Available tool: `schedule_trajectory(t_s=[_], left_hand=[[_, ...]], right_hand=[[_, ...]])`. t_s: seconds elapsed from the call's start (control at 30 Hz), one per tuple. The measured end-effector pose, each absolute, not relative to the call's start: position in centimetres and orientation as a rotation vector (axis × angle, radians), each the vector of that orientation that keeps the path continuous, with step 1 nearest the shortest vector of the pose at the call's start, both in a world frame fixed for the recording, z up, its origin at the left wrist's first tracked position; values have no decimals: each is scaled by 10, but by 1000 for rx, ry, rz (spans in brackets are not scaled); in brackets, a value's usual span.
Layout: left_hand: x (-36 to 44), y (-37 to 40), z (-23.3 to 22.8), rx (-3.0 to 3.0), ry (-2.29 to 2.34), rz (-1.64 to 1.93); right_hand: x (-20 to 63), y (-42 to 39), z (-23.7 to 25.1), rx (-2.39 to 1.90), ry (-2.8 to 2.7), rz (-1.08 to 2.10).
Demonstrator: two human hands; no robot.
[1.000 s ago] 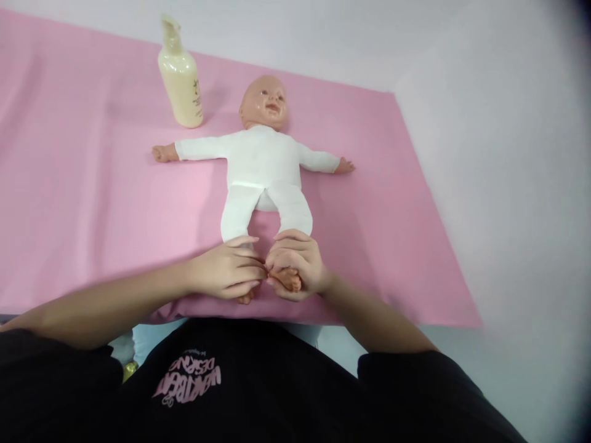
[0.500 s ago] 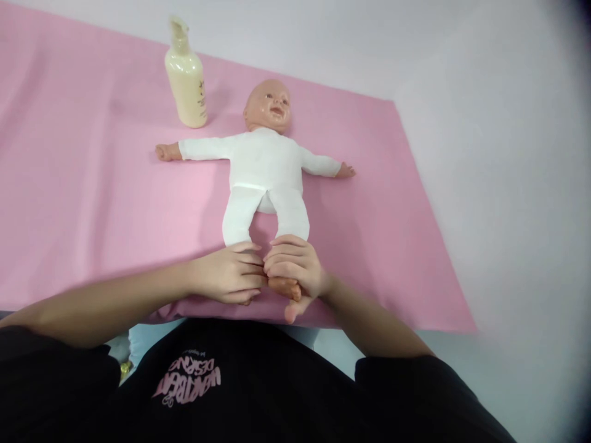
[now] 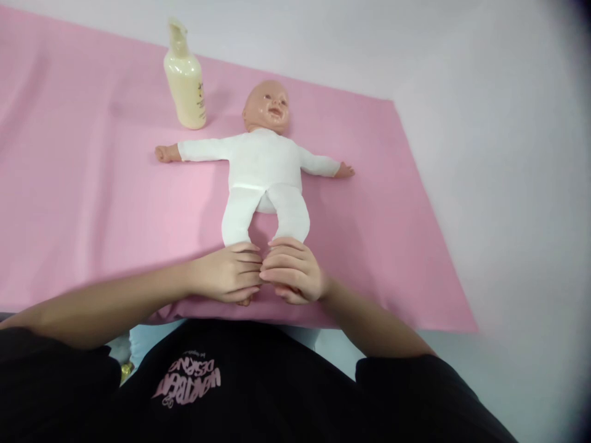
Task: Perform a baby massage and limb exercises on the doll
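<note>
Fingers of left hand point(image 3: 228, 278) and right hand point(image 3: 295, 274) curled shut over the doll's feet, fingertips meeting in the middle — feet nearly hidden. Doll point(image 3: 263, 169) lies face up w/ arms spread on pink sheet point(image 3: 83, 203), near its front edge. Lotion bottle point(image 3: 185, 83) stands upright beside doll's head.

Left hand point(image 3: 226, 278), right hand point(image 3: 293, 275): fingers curled, knuckles touching, forearms converging.
</note>
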State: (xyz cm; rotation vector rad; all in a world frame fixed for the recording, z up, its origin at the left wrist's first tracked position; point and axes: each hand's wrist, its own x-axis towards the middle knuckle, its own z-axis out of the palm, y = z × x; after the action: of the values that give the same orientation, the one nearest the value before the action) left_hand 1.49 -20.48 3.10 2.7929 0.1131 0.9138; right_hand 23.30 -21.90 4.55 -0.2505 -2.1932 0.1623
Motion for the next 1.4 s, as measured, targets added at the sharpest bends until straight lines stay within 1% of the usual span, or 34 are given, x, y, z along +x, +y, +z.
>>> schedule_trajectory(t_s=[0.27, 0.4, 0.53, 0.77, 1.03, 1.4], left_hand=[[13, -204, 38, 2708, 116, 1108], [9, -204, 40, 2712, 258, 1122], [8, -205, 39, 2727, 399, 1048], [11, -205, 41, 2715, 328, 1144], [8, -202, 45, 2589, 462, 1090], [14, -203, 39, 2726, 257, 1041]], right_hand=[[239, -207, 33, -555, -2120, -85], [241, -203, 27, -708, -2108, -141], [241, -203, 29, -638, -2142, -136], [242, -201, 28, -644, -2128, -97], [241, -203, 33, -659, -2144, -34], [239, -207, 39, -608, -2280, -2]])
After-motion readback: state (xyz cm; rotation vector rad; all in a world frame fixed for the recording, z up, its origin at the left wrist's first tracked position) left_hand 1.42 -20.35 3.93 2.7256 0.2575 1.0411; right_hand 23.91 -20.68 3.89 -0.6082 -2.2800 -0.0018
